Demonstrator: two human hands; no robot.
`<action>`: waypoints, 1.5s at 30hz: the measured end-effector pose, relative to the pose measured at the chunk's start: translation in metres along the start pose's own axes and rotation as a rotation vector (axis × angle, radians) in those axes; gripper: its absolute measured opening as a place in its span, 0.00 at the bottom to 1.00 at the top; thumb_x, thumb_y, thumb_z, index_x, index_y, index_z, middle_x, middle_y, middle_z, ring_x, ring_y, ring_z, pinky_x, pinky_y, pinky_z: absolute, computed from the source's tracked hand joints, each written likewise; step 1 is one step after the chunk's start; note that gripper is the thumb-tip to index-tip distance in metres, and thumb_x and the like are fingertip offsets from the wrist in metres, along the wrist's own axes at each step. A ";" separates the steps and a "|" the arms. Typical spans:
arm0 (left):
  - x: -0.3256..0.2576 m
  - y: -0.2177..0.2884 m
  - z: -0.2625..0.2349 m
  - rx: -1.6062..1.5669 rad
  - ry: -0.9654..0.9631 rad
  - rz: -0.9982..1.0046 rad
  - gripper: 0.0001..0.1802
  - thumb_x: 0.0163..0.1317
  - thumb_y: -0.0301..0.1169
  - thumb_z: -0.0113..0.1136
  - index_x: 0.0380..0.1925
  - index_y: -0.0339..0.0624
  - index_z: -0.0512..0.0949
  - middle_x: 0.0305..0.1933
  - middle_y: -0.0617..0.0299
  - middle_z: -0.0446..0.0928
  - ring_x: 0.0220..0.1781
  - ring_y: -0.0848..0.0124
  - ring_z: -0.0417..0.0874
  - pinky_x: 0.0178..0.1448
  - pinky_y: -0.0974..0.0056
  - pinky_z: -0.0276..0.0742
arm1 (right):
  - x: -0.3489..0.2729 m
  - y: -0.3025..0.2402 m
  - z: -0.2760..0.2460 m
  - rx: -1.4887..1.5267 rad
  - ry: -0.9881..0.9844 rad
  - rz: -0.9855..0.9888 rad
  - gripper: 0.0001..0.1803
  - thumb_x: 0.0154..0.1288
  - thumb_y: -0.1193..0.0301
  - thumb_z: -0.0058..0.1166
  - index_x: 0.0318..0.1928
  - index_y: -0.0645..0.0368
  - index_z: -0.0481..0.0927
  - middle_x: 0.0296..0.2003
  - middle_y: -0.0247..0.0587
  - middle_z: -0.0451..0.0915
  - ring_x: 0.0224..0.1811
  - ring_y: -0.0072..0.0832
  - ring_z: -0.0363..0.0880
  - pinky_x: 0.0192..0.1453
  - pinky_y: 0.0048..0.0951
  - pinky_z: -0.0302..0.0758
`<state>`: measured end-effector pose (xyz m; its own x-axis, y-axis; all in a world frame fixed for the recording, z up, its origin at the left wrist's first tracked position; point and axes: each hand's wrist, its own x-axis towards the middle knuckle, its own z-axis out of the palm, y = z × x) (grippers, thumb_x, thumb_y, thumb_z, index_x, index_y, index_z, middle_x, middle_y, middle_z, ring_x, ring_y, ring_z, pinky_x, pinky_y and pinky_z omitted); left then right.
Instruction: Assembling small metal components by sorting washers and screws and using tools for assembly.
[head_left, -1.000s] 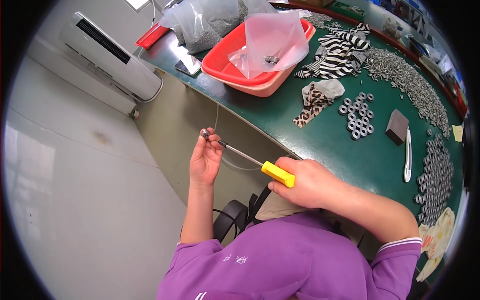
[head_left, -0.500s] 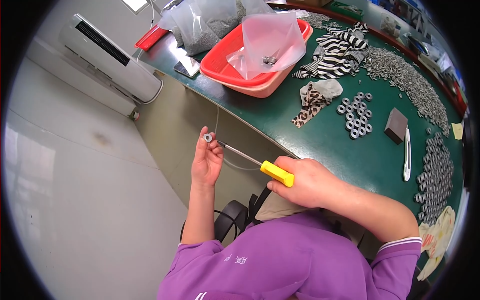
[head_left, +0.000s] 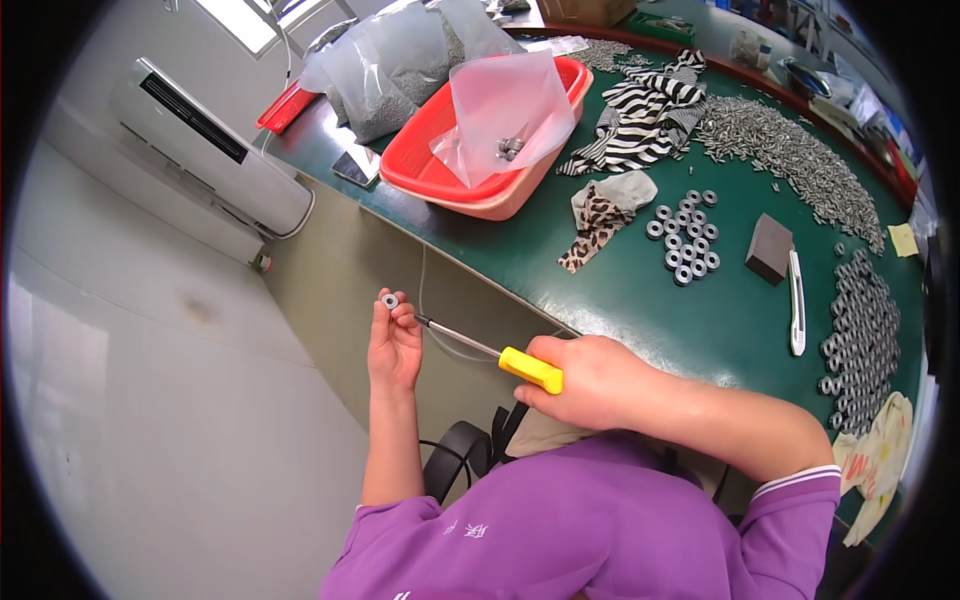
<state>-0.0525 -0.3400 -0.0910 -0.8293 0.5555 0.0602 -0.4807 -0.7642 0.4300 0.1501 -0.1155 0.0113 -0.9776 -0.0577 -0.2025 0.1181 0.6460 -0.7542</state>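
Pinched between the fingertips of my left hand (head_left: 396,355) is a small grey metal ring (head_left: 390,301) with a round hole. My right hand (head_left: 600,380) is wrapped round the yellow handle of a screwdriver-like tool (head_left: 530,369). Its thin metal shaft runs left to a dark tip, which lies close beside my left fingers and below the ring. Whether the tip touches the fingers I cannot tell. Both hands are off the near edge of the green table (head_left: 480,250), over the floor.
On the table lie a loose group of metal rings (head_left: 672,242), a brown block (head_left: 770,248), a white utility knife (head_left: 797,305), and leopard (head_left: 597,228) and zebra-print cloths (head_left: 645,110). Dense rings (head_left: 860,340) and small metal pins (head_left: 790,150) cover the right side. A red basket (head_left: 405,160) holds a plastic bag.
Both hands, with the ring and the yellow-handled tool, sit slightly lower and further left in the picture. The table has shifted left too. Both grips stay the same.
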 end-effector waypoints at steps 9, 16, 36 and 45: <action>0.001 0.000 0.000 0.066 0.021 0.006 0.13 0.71 0.34 0.51 0.51 0.43 0.74 0.47 0.59 0.74 0.42 0.74 0.75 0.45 0.70 0.78 | 0.001 0.006 0.003 -0.029 0.008 -0.029 0.21 0.63 0.51 0.53 0.44 0.55 0.74 0.32 0.50 0.80 0.38 0.50 0.80 0.45 0.45 0.75; 0.001 -0.003 -0.005 0.074 0.032 0.005 0.12 0.71 0.34 0.51 0.51 0.46 0.74 0.48 0.60 0.75 0.45 0.73 0.78 0.48 0.68 0.79 | 0.000 0.004 0.002 0.009 -0.007 -0.025 0.21 0.61 0.53 0.54 0.42 0.58 0.75 0.34 0.51 0.81 0.40 0.49 0.81 0.46 0.46 0.77; -0.015 0.008 0.007 0.236 0.094 0.194 0.12 0.69 0.27 0.51 0.52 0.39 0.69 0.50 0.54 0.73 0.39 0.73 0.75 0.43 0.71 0.76 | 0.175 -0.066 -0.077 0.346 0.847 -0.408 0.30 0.54 0.60 0.61 0.49 0.67 0.64 0.47 0.61 0.71 0.50 0.50 0.73 0.55 0.42 0.70; -0.020 0.013 -0.005 0.321 0.099 0.196 0.12 0.69 0.26 0.51 0.51 0.39 0.70 0.50 0.54 0.74 0.39 0.73 0.76 0.43 0.71 0.76 | 0.194 -0.041 -0.054 -0.181 0.600 -0.103 0.39 0.45 0.50 0.69 0.49 0.66 0.70 0.44 0.57 0.79 0.47 0.49 0.80 0.51 0.42 0.76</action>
<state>-0.0433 -0.3626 -0.0911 -0.9276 0.3629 0.0890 -0.2095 -0.7024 0.6802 -0.0539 -0.1116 0.0367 -0.9163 0.2764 0.2898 0.0385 0.7812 -0.6232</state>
